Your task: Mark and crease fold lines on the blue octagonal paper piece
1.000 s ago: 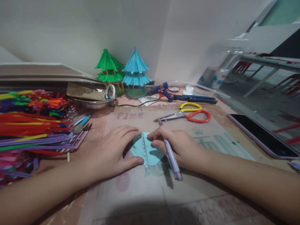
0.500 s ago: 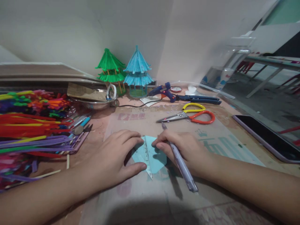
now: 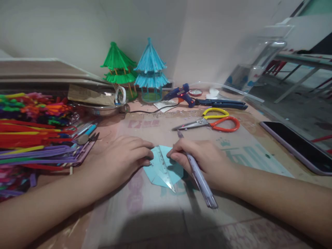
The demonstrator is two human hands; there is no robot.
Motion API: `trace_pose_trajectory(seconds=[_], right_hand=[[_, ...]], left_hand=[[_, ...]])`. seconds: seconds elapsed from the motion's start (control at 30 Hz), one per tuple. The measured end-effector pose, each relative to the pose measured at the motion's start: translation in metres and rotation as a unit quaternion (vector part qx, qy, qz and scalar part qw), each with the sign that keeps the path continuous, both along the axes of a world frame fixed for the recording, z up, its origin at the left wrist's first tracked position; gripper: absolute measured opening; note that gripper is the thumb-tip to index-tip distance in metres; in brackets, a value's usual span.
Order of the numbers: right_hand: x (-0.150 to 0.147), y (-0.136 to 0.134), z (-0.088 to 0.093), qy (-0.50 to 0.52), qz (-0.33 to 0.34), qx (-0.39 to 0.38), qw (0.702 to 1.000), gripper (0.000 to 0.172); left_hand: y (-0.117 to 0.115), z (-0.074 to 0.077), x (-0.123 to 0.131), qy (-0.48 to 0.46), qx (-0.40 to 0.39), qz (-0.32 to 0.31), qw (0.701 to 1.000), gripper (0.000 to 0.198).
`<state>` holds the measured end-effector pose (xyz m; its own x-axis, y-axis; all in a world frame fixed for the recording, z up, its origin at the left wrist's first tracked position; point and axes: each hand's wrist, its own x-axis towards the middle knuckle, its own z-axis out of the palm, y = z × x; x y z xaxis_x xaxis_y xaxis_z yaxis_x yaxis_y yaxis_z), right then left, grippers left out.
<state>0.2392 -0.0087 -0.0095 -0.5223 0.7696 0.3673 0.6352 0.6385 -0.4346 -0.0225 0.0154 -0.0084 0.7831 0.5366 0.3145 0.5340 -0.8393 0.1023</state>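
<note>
A small many-sided piece of light-blue paper (image 3: 176, 170) lies on the covered worktop in front of me. Across it sits a clear set square (image 3: 165, 168), its marked edge slanting and its sharp corner jutting past the near edge of the paper. My left hand (image 3: 129, 154) has its fingertips and thumb bent together at the paper's left edge. In my right hand (image 3: 198, 155) is a purple pen (image 3: 201, 181), held slantwise with its tip pointing away; the fingertips touch the paper's right side, and the pen tip is off the paper.
Scissors (image 3: 207, 121) lie beyond my right hand, a phone (image 3: 298, 147) to the right. Behind stand a glue gun (image 3: 180, 93), pliers (image 3: 223, 103), a green pavilion model (image 3: 118, 65) and a blue one (image 3: 150, 69). Pipe cleaners (image 3: 31, 135) and a metal bowl (image 3: 101, 109) fill the left.
My left thumb has come off the set square and drawn in to the fingers at the paper's left edge. The set square's near corner has swung right. The right hand still holds the pen.
</note>
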Motion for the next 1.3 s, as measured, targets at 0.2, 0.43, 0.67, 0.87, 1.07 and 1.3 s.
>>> trace_pose_trajectory(seconds=[0.2, 0.43, 0.67, 0.87, 1.07, 1.3], right_hand=[[0.0, 0.0, 0.0, -0.001, -0.002, 0.002, 1.0, 0.026], [0.001, 0.0, 0.002, -0.002, 0.001, -0.005, 1.0, 0.022], [0.002, 0.001, 0.003, 0.005, 0.006, 0.004, 1.0, 0.021], [0.001, 0.0, 0.003, 0.005, 0.014, -0.007, 1.0, 0.022], [-0.001, 0.001, 0.002, 0.001, 0.006, -0.027, 1.0, 0.019], [0.0, 0.0, 0.001, 0.002, 0.01, -0.016, 1.0, 0.021]], left_hand=[[0.015, -0.004, -0.008, 0.004, 0.004, -0.049, 0.999, 0.029], [0.021, 0.0, -0.011, 0.026, -0.014, -0.069, 0.997, 0.035], [0.022, -0.002, -0.013, 0.034, 0.046, -0.074, 0.996, 0.035], [-0.013, 0.004, 0.001, 0.015, 0.037, -0.072, 0.997, 0.024], [-0.021, 0.001, 0.006, 0.054, -0.013, -0.055, 0.997, 0.038], [-0.015, -0.003, 0.002, 0.042, -0.061, -0.055, 0.996, 0.043]])
